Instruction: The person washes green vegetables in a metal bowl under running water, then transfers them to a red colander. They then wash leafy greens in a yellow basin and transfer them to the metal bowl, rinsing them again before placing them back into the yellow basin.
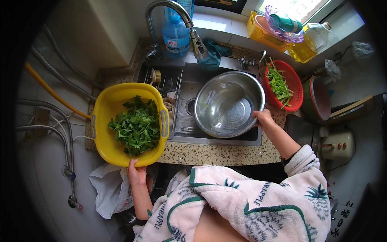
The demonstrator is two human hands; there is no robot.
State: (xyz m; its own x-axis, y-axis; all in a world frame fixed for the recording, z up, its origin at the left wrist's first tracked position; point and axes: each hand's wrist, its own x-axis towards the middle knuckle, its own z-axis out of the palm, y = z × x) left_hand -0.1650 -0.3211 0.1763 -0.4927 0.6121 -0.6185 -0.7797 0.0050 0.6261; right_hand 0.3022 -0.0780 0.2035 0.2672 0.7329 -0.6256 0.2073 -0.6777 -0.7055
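My left hand (137, 173) grips the near rim of a yellow plastic basin (104, 139) with grey side handles. Leafy greens (137, 126) lie in a heap inside it. At the basin's right is the sink (185, 86), and over its right part sits a round stainless steel bowl (229, 105), wet inside and without food. My right hand (264, 117) holds that bowl by its right rim, fingers closed round the edge. Whether the bowl rests on the sink bottom or is lifted, I cannot tell.
A pull-out faucet (177, 12) arches over the sink. Behind stands a blue detergent bottle (175, 38). A red colander (296, 86) with cut green stalks (279, 85) is at the right. A brush (156, 76) lies on the drain rack. A white plastic bag (109, 189) hangs below the counter.
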